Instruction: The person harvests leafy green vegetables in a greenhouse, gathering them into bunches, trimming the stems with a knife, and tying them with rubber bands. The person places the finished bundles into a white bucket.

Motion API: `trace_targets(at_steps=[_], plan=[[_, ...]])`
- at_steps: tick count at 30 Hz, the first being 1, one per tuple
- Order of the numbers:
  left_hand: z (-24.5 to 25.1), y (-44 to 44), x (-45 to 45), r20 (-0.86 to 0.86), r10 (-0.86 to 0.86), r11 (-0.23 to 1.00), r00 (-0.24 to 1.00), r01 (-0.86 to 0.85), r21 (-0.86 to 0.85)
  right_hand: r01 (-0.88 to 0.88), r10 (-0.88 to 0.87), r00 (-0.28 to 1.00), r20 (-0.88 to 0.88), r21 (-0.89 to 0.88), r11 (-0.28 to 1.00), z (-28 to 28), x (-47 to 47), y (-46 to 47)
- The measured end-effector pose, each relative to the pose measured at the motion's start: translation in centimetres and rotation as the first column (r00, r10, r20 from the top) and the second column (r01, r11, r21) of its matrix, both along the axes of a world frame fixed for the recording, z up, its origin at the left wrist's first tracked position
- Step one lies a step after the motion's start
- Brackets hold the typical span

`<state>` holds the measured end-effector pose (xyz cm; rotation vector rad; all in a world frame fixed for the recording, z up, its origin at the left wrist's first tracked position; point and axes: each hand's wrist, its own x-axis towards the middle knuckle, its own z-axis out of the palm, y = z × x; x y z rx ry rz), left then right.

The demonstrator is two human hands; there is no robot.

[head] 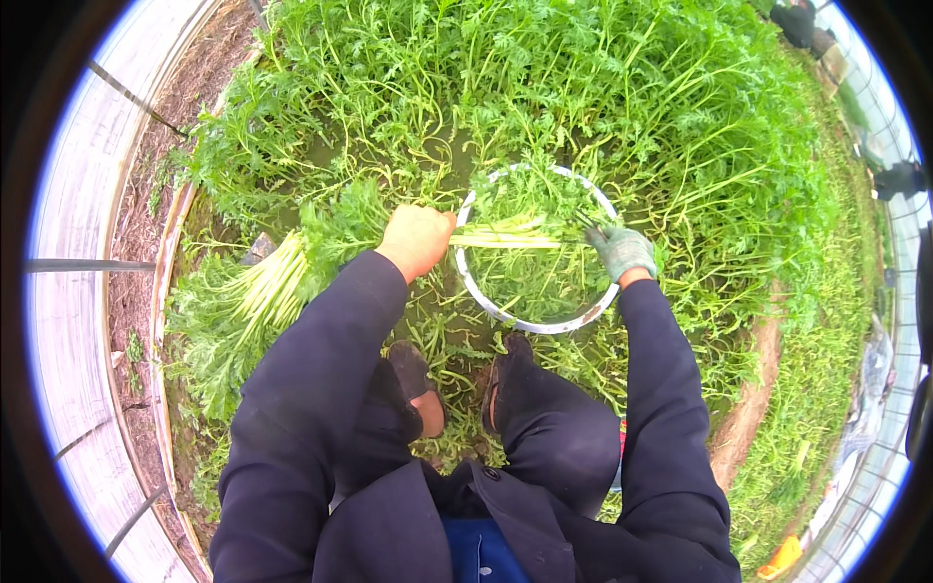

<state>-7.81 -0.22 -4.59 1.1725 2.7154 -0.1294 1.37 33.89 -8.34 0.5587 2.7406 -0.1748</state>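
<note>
My bare left hand (417, 237) is closed around a bunch of leafy green stalks (503, 239), whose pale stems point right over a white-rimmed round tub (565, 326). At the stem ends is my right hand (623, 251) in a grey-green glove, its fingers curled on a thin dark tool (583, 217) that is too small to name. Loose greens (543, 280) lie within the tub. Left of my left arm, a pile of cut stalks (280, 280) rests on the ground with its leaves spread towards me.
Tall leafy plants (510, 65) stand beyond the tub. Plastic sheeting (80, 218) with metal poles runs along the left side. A bare soil strip (758, 379) and low greens lie at right. My shoes (419, 386) are just below the tub. An orange item (780, 557) lies at lower right.
</note>
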Motion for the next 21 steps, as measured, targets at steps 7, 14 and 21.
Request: trace_targets(at_steps=[7,14,21], plan=[[-0.8,2.0,0.0,-0.501,-0.233,0.967,0.833,0.252,-0.031,-0.018,0.037,0.999,0.017,-0.623,0.782,2.5,1.0,-4.7],[3.0,0.7,-1.1,-0.714,-0.293,0.915,0.635,0.403,-0.017,0.077,-0.029,0.955,0.295,-0.153,0.985,-2.0,-1.5,-3.0],[4.6,-2.5,-2.2,-0.704,-0.258,0.930,0.661,0.368,0.005,0.104,-0.093,0.992,0.088,-0.130,0.986,-1.4,0.6,-0.4]])
